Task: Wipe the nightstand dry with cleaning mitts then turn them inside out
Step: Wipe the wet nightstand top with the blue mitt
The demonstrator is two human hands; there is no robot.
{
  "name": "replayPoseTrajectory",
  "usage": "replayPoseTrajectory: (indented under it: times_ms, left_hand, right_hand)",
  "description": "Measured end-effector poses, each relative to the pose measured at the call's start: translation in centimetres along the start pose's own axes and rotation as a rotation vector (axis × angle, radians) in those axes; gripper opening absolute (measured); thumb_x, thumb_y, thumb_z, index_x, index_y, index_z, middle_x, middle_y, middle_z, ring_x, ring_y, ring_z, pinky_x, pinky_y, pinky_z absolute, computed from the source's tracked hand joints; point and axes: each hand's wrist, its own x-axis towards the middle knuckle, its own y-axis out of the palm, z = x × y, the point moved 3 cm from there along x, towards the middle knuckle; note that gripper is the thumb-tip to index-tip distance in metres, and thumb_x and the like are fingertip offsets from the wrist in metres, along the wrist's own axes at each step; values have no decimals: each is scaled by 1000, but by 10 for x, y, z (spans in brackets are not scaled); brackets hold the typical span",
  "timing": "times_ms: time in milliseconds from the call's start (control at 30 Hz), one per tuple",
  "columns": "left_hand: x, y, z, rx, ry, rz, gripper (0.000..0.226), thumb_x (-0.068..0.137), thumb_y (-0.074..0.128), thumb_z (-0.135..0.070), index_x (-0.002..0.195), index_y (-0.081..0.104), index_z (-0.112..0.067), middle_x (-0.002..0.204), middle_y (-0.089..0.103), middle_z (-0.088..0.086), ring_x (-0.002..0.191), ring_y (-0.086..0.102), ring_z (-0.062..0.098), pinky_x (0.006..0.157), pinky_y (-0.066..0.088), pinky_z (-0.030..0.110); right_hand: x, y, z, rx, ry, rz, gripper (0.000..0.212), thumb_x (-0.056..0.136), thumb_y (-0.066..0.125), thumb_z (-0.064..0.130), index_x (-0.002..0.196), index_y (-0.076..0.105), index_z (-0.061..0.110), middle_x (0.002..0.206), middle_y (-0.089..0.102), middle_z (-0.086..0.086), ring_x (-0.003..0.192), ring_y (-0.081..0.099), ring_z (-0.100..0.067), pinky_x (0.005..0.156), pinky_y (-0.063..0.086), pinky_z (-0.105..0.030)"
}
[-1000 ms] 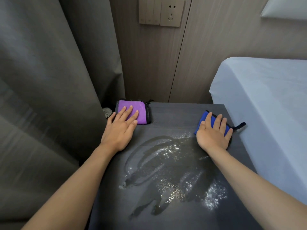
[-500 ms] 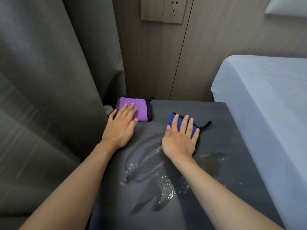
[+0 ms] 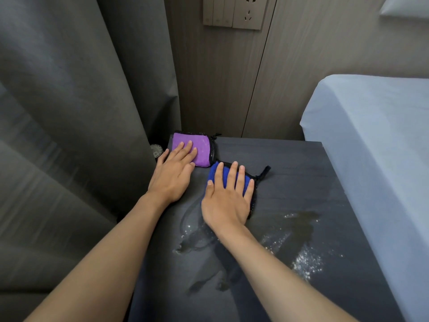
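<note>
Barely started, I'd say. My right hand (image 3: 226, 201) lies flat on the blue mitt (image 3: 218, 170), fingers straight, pressing and gripping nothing. Left hand (image 3: 173, 175) is the same, fingertips on the purple mitt (image 3: 199, 147). There's lots of water (image 3: 301, 228) on the nightstand (image 3: 301, 173) behind my right palm. The mitts aren't flipped yet.
</note>
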Motion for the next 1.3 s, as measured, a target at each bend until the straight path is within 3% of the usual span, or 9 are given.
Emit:
replayPoseTrajectory:
  times_ms: [267,433,533,733,867,1033,1167,1300]
  left_hand:
    - [1,1,2,-43,-6,-13,64,94,14,-38,153,36,-25,164,22,-8,151,11,5,121,-2,32]
    - [1,0,3,-76,-15,-1,63,95,12,-36,153,35,-25,164,23,-7,151,11,4,121,-2,31]
    - [2,0,2,-95,-28,6,63,95,12,-36,153,35,-26,164,23,-8,150,11,3,121,-2,31]
    - [2,2,-1,131,16,106,49,106,21,-37,155,23,-40,168,5,0,154,-1,16,122,-4,43]
    - [2,-3,-4,171,7,158,47,107,22,-38,154,24,-42,168,0,4,154,-5,21,123,-3,45]
    - [5,-14,-4,-110,-52,202,62,94,8,-46,147,39,-43,167,13,-2,153,1,15,121,-4,40]
    - [6,-19,-4,-273,-96,238,66,84,-2,-57,138,36,-53,164,23,-11,151,1,6,118,-6,34]
    - [1,-19,-4,-399,-90,232,58,88,7,-58,137,38,-52,165,18,-9,151,-2,4,117,-9,30]
  right_hand:
    - [-4,5,8,42,48,-22,58,106,8,42,158,-12,26,167,-19,-9,152,-22,-25,121,-11,-51]
    - [-8,12,20,69,74,-67,67,96,-3,42,160,-5,25,167,-15,-11,153,-19,-27,120,-11,-53]
    - [-9,10,18,56,48,-58,59,104,3,41,160,-8,26,167,-17,-10,153,-21,-26,121,-12,-52]
    - [-19,11,29,36,-49,-34,58,107,11,43,157,-13,27,166,-20,-10,152,-24,-26,121,-12,-52]
    - [-18,10,27,24,-68,-18,58,107,10,43,159,-10,28,166,-21,-10,151,-25,-26,121,-12,-52]
    - [-20,12,34,21,-150,-11,57,107,12,43,159,-7,31,166,-21,-8,151,-25,-25,121,-14,-50]
    - [-19,14,36,3,-209,-6,56,106,11,44,158,-7,32,167,-21,-6,151,-26,-23,121,-15,-49]
    - [-23,16,49,-15,-355,23,56,107,12,44,160,0,32,167,-16,-5,151,-25,-21,121,-14,-48]
